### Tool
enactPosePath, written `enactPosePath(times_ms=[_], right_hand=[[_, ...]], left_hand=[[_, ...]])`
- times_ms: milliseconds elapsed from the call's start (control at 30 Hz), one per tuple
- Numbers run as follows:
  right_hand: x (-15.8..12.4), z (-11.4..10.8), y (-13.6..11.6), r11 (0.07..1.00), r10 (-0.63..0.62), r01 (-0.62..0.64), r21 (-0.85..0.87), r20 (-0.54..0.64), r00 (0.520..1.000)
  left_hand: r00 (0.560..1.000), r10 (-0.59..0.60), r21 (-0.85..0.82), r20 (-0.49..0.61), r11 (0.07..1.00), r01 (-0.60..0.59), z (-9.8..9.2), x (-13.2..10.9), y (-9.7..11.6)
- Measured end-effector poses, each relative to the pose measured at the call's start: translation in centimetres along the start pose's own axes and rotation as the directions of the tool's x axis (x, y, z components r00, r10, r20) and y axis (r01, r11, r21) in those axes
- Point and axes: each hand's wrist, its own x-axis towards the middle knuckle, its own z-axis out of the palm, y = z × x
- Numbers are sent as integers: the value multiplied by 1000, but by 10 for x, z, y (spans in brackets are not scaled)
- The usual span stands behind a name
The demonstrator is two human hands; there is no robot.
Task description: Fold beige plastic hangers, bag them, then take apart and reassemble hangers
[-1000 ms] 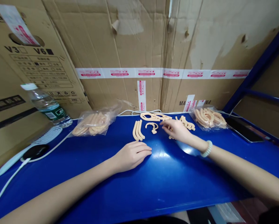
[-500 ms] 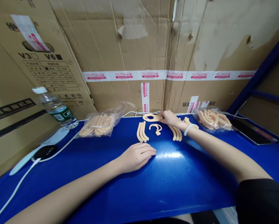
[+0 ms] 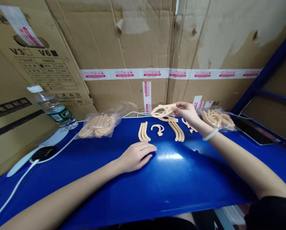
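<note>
My right hand [image 3: 186, 112], wearing a pale beaded bracelet [image 3: 210, 134], pinches a beige looped plastic frame [image 3: 169, 111] by its right end, raised just over the back of the table. Another beige loop [image 3: 169, 119] shows beneath it; whether the two are joined I cannot tell. My left hand [image 3: 138, 155] rests on the blue tabletop, fingers stretched out, holding nothing. Just beyond it lie curved beige strips [image 3: 144, 131] side by side. A small beige hook [image 3: 159, 130] lies in the middle, with more curved strips [image 3: 177, 131] to its right. Further beige hooks [image 3: 190, 126] are partly hidden by my right wrist.
Clear bags of beige parts lie left [image 3: 100, 124] and right [image 3: 218, 119]. A water bottle [image 3: 55, 108], a hairbrush [image 3: 53, 137] and a black disc with a white cable [image 3: 43, 153] are on the left. A phone [image 3: 254, 132] lies right. Cardboard [image 3: 124, 92] walls the back.
My right hand has lifted the beige looped frame off the tabletop and moved slightly right. My left hand stays on the table, and the view has shifted a little.
</note>
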Motion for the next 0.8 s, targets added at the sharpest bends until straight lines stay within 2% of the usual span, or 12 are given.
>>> enactPosePath(times_ms=[67, 133, 200, 267, 333, 433, 533, 633, 800], right_hand=[[-29, -13, -14, 999, 5, -6, 36, 33, 999], [-58, -22, -26, 998, 36, -43, 55, 126, 991], [-85, -23, -33, 995, 79, -91, 52, 190, 979], [-106, -15, -35, 990, 111, -128, 60, 233, 966], [-119, -1, -34, 983, 124, -154, 104, 249, 961], [-129, 18, -29, 966, 132, -183, 184, 260, 957], [-132, 27, -22, 942, 157, -233, 240, 299, 941], [-131, 26, -14, 938, 174, -252, 239, 305, 937], [-130, 21, -2, 945, 185, -252, 207, 295, 937]], left_hand=[[981, -176, -111, -80, 980, 167, -2, 2, 2], [908, -396, -260, -134, 899, 353, -6, 7, 8], [836, -542, -399, -89, 788, 468, -9, 12, 18], [825, -565, -478, 33, 716, 509, -9, 16, 31], [826, -546, -501, 138, 681, 534, -8, 18, 42], [815, -538, -513, 215, 648, 563, -2, 17, 52], [806, -557, -539, 200, 624, 565, 4, 14, 50], [783, -606, -589, 144, 583, 560, 8, 11, 43], [725, -688, -672, -14, 544, 503, 8, 8, 36]])
